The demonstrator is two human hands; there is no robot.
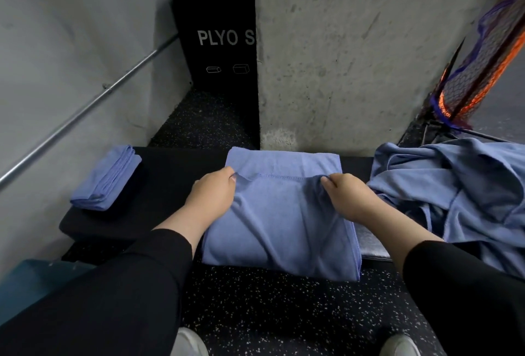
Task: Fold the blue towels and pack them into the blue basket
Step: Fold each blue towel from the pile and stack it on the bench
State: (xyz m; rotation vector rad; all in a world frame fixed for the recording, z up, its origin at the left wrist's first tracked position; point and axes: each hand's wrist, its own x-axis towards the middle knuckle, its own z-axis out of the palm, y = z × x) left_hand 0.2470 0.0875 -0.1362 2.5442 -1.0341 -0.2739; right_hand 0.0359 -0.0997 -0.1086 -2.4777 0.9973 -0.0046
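Fingers (231, 176) of both hands curled, pinching blue towel (281, 213) hem, mid-fold

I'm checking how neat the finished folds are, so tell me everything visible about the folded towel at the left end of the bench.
The folded towel is blue, soft-looking cloth, folded into a compact oblong with several stacked layers showing along its edges. It lies flat and slightly askew on the left end of the black bench, near the wall. Neither hand touches it; only the bench does.
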